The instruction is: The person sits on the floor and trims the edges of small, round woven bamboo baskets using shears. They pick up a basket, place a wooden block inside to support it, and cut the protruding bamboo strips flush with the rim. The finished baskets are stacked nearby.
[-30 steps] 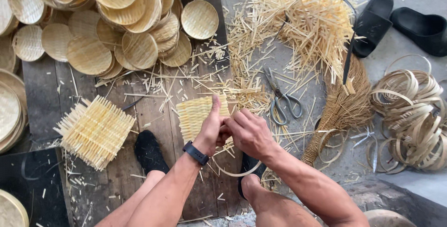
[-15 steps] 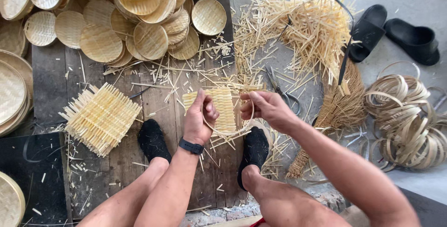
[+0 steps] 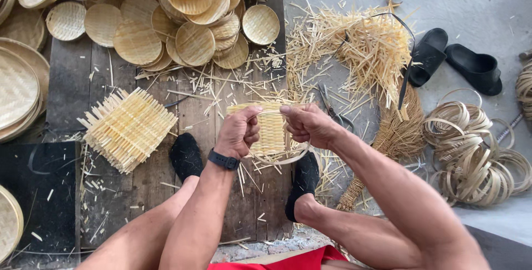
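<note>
My left hand [image 3: 239,132] and my right hand [image 3: 308,126] grip a thin bamboo hoop [image 3: 288,160] from either side, pressed around a small square woven bamboo mat [image 3: 271,131] held between them above the wooden boards. The mat's edges stick out at the top between my thumbs. A black watch sits on my left wrist. My two feet in black socks rest on the boards just below the hands.
A stack of square woven mats [image 3: 128,128] lies to the left. Several round woven trays [image 3: 188,31] are piled at the back. Scissors [image 3: 332,112], a heap of bamboo offcuts [image 3: 366,48], a broom [image 3: 388,137], coiled bamboo hoops [image 3: 471,153] and black sandals [image 3: 454,62] lie on the right.
Both hands lifted the mat and hoop off the boards, and the hands moved apart to the hoop's two sides.
</note>
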